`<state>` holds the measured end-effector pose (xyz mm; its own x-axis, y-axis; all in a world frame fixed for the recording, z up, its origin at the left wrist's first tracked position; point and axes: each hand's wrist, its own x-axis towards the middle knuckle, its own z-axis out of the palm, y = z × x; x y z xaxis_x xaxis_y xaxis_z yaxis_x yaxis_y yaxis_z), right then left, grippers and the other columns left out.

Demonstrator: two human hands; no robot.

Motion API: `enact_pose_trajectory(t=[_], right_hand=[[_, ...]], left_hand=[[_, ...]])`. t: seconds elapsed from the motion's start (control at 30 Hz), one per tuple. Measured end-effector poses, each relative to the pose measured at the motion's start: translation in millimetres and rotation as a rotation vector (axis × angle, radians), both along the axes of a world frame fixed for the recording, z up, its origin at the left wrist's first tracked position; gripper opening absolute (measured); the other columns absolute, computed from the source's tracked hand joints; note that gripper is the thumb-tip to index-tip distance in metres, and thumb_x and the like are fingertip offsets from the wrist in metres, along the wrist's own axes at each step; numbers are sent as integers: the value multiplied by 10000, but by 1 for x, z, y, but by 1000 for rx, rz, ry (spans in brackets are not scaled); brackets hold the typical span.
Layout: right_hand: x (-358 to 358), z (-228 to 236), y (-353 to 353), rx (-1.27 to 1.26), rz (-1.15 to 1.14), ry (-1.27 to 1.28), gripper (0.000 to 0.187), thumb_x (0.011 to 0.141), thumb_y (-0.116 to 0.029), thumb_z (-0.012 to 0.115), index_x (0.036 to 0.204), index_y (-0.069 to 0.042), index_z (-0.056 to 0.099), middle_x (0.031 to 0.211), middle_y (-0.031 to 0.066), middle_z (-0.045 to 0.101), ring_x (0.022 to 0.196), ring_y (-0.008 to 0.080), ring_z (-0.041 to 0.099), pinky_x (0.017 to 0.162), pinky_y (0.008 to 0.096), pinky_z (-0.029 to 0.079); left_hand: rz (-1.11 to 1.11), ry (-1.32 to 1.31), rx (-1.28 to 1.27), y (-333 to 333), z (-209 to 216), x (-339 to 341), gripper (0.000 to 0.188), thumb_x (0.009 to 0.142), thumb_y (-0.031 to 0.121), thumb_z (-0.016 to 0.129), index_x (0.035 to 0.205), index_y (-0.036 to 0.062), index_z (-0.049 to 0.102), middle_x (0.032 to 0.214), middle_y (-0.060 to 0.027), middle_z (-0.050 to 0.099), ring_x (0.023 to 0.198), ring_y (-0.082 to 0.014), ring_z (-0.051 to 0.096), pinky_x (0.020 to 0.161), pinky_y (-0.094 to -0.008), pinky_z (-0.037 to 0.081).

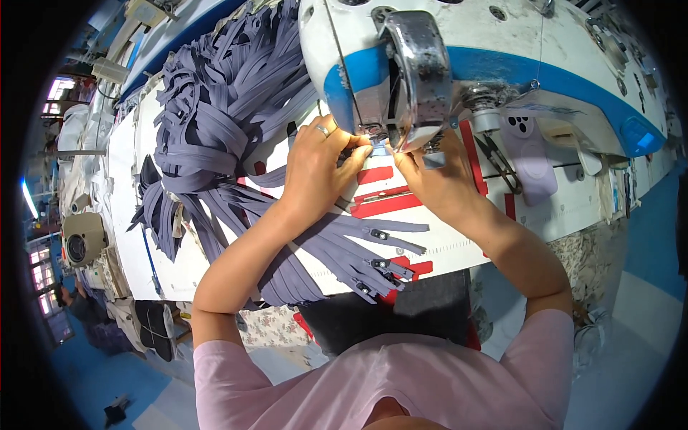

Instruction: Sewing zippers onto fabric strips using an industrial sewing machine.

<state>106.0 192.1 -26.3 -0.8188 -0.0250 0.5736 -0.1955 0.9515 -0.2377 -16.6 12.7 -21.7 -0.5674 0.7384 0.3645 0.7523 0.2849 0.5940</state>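
My left hand (315,165), with a ring on one finger, is closed in a pinch just left of the needle area of a white and blue sewing machine (494,64). My right hand (441,175) is closed on the other side, partly hidden by the machine's metal head. Between the fingertips, by the presser foot (375,135), lies a small pale-blue piece (380,151). What each pinch holds is too small to tell. Grey-purple zippers (215,122) lie in a large heap to the left; several zipper ends with dark sliders (378,234) spread under my left forearm.
Thread snips (499,163) and a lilac phone (529,161) lie right of the needle on the white table (566,204). Red tape strips (387,204) mark the tabletop. A blue pen-like stick (153,265) rests at the left edge. Another machine (140,18) stands far left.
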Motion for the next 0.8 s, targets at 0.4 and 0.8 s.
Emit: enact_pose_trajectory(t=[0.4,0.8], right_hand=[[-5,-12,-1,-223,-6,-30,347,674,43,657,1017,-10,660,1094,188,612,1083,409,544,895,500,474],[-9,4,-2,-258,-10,10,269,714,-25,691,983,-25,670,1030,194,637,1037,415,566,883,506,470]], left_hand=[[-4,0,-63,-1,5,-13,172,803,115,786,933,32,711,969,-105,650,895,-298,616,776,-402,446],[-8,93,-61,0,4,-17,184,767,89,780,924,33,702,937,-109,631,857,-295,598,767,-406,440]])
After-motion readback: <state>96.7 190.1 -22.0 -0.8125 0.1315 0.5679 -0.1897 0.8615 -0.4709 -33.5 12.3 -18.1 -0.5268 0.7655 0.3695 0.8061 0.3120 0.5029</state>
